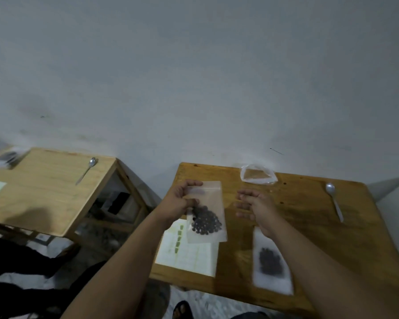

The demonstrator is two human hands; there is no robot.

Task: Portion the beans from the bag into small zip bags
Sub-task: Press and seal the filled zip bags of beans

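My left hand [182, 199] pinches the upper left part of a small clear zip bag [207, 212] and holds it above the wooden table [309, 203]. Dark beans fill the bag's lower half. My right hand [253, 206] hovers just right of that bag with its fingers loosely extended and blurred, holding nothing. A second small zip bag [272, 263] with dark beans lies flat on the table under my right forearm. At the table's far edge lies a larger clear plastic bag [257, 174]; whether it holds beans is not visible.
A metal spoon [334, 199] lies at the table's right side. A white sheet with green marks [189, 249] lies at the near left. A second wooden table [44, 187] to the left carries another spoon [86, 170] and a stack of bags [6, 157]. A sandalled foot [182, 310] shows below.
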